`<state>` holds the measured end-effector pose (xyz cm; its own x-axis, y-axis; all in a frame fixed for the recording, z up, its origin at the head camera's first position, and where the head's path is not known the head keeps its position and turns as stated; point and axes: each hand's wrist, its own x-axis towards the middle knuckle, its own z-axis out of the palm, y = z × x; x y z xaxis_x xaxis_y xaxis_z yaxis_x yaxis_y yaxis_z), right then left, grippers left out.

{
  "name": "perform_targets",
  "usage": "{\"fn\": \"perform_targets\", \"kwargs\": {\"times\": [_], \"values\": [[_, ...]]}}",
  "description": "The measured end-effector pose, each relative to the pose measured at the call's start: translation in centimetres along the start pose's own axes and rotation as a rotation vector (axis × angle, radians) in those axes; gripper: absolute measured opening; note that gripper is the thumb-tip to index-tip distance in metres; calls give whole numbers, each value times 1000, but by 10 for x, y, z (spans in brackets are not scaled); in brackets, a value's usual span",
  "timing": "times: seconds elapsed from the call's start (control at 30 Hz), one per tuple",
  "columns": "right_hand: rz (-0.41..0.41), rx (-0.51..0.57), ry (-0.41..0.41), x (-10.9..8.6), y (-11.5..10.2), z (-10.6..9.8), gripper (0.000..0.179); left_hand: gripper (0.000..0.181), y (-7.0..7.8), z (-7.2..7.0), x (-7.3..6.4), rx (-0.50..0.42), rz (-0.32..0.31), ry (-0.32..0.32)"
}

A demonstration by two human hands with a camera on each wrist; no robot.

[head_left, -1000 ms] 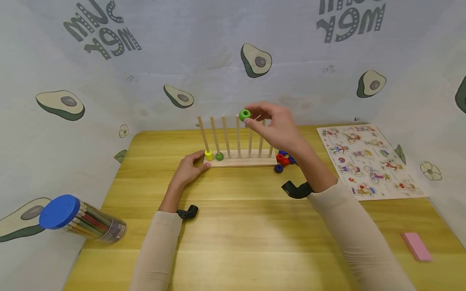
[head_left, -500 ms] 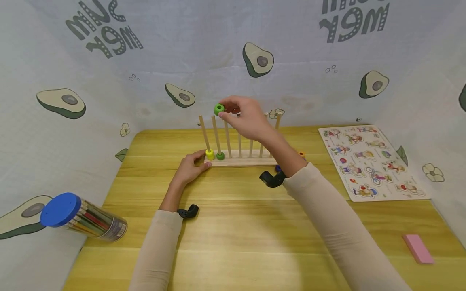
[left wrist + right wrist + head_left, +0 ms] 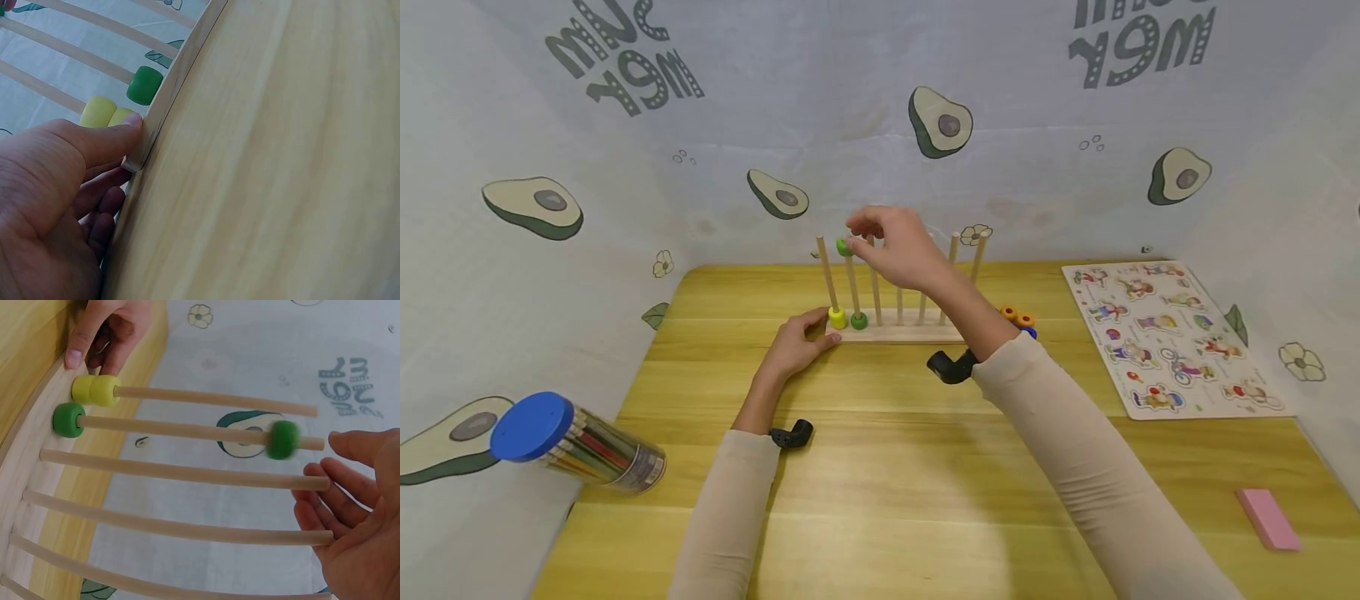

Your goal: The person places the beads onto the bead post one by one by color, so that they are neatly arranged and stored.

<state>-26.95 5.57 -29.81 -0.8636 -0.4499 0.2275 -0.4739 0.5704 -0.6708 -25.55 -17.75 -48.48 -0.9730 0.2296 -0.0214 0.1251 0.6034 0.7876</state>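
Note:
A wooden peg rack [image 3: 925, 332] with a row of upright pegs stands on the table. My left hand [image 3: 793, 346] grips the left end of its base, thumb in front and fingers behind. Two yellow beads [image 3: 95, 390] sit at the foot of the first peg, and a green bead [image 3: 67, 420] at the foot of the second. Near the top of that second peg is another green bead [image 3: 283, 439], slightly blurred, with the peg tip poking through it. My right hand [image 3: 362, 506] is beside the peg tips, thumb and fingers apart, holding nothing.
Orange beads [image 3: 1009, 312] and a blue bead [image 3: 1030, 333] lie right of the rack, partly behind my right forearm. A picture puzzle board [image 3: 1217, 408] lies at the right, with a pink block [image 3: 1268, 519] nearer. A blue-lidded pencil jar [image 3: 602, 450] is at the left.
My right hand has carried the green bead leftward to the second peg and let it go onto the peg. My left hand keeps its grip on the rack.

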Motion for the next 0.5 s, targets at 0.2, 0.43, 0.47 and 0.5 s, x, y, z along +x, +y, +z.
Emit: {"fn": "perform_targets", "kwargs": {"times": [0.2, 0.43, 0.47, 0.5], "values": [[3, -5, 5, -1, 2, -1, 37, 63, 0, 0, 0, 0, -4, -3], [-20, 10, 39, -7, 4, -7, 36, 63, 1, 0, 0, 6, -2, -2], [-24, 8, 45, -9, 4, -8, 35, 63, 1, 0, 0, 7, -4, -2], [-28, 6, 53, -11, 4, -10, 35, 64, 2, 0, 0, 7, -5, -2]]}}
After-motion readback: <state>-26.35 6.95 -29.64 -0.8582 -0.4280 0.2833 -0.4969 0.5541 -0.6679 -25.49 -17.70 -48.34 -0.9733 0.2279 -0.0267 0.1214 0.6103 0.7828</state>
